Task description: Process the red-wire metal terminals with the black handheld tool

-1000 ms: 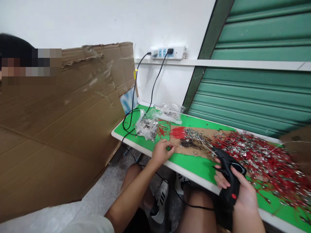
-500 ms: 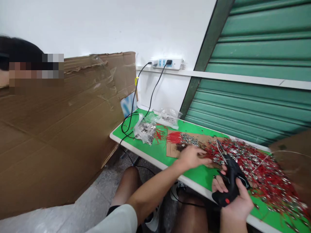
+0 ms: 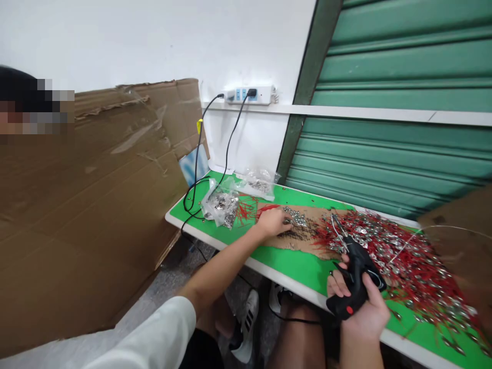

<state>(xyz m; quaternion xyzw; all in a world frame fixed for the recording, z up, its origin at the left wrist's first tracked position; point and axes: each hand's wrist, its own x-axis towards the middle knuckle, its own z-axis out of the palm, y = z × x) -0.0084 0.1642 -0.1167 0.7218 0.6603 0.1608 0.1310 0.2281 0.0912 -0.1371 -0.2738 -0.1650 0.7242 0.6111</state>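
Head — left hand [image 3: 273, 224] outstretched, right hand [image 3: 366, 313] curled

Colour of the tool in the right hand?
The tool is black with a red dot; head view.

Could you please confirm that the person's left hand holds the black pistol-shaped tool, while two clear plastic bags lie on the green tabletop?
Not quite: the head view shows the right hand, not the left hand, holding the black pistol-shaped tool; two clear plastic bags lie on the green tabletop.
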